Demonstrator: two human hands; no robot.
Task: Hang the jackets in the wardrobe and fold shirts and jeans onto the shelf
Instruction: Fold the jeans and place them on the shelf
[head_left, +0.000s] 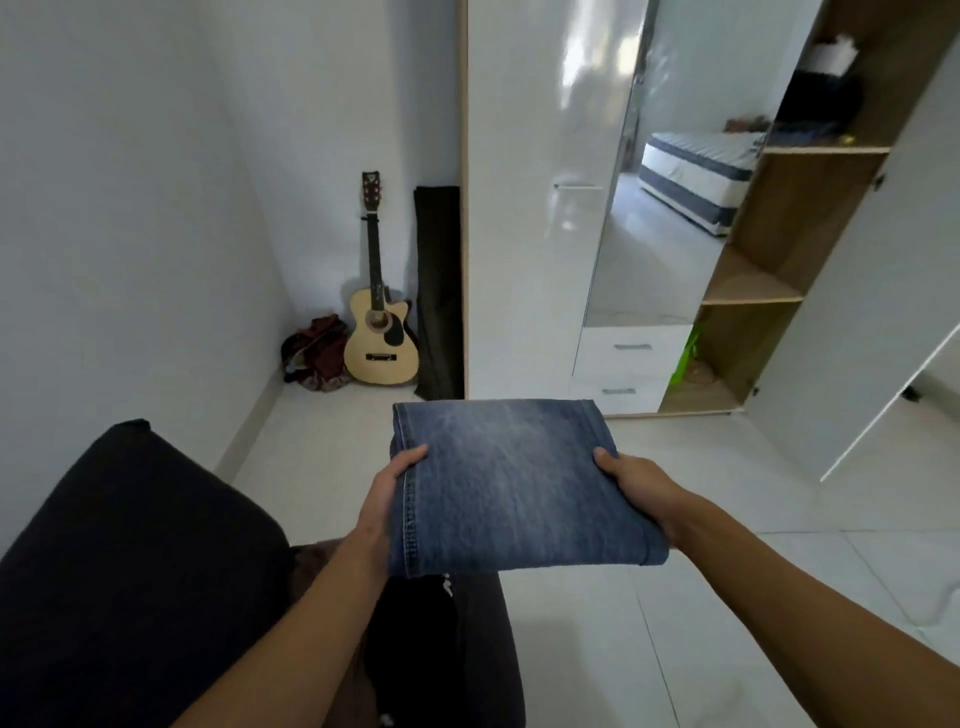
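Here both hands, left (387, 499) & right (636, 491), grip folded jeans (514, 488), no legible label.

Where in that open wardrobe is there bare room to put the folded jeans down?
The middle shelf, between the wooden side wall and the open door, looks bare. The top shelf is crowded with dark things. The bottom compartment holds something green at its left, with bare board to the right. Both hands, left and right, hold the jeans.
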